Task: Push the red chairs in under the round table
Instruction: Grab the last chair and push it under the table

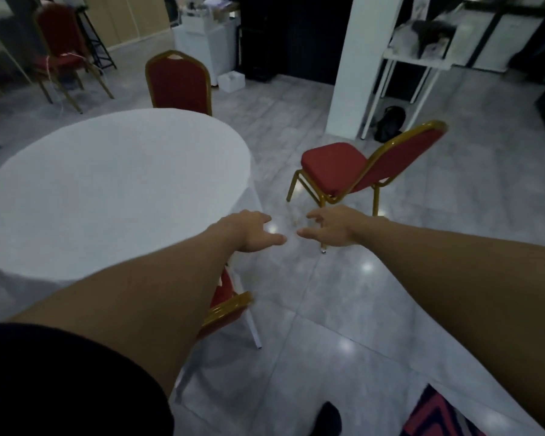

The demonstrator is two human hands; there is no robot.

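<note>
**Both hands out, empty, one chair standing clear of the table**

Both hands reach forward over the floor with nothing in them: the left hand point(252, 231) has its fingers spread loose beside the tabletop's near-right edge, and the right hand point(331, 229) is open too, fingers curled a little, just short of the stray chair's front leg. The thumbs nearly meet but do not touch.

That pulled-out red chair point(359, 168) stands well apart from the round tabletop point(107, 190), with a broad strip of bare grey tile floor point(312, 309) between them. Its seat faces the table and its gold-framed back leans away, to the right, so its front-to-back line runs roughly toward the table's edge. A white pillar point(356, 58) rises behind it, leaving a gap of open tile.

A second red chair point(178, 81) sits at the table's far side, its back upright against the rim and its seat hidden by the white cloth. A third point(225, 306) is tucked in at the near edge under the left forearm; only its gold top rail and a bit of red show. A fourth red chair point(60, 48) stands far off, near the back wall at the left.
</note>
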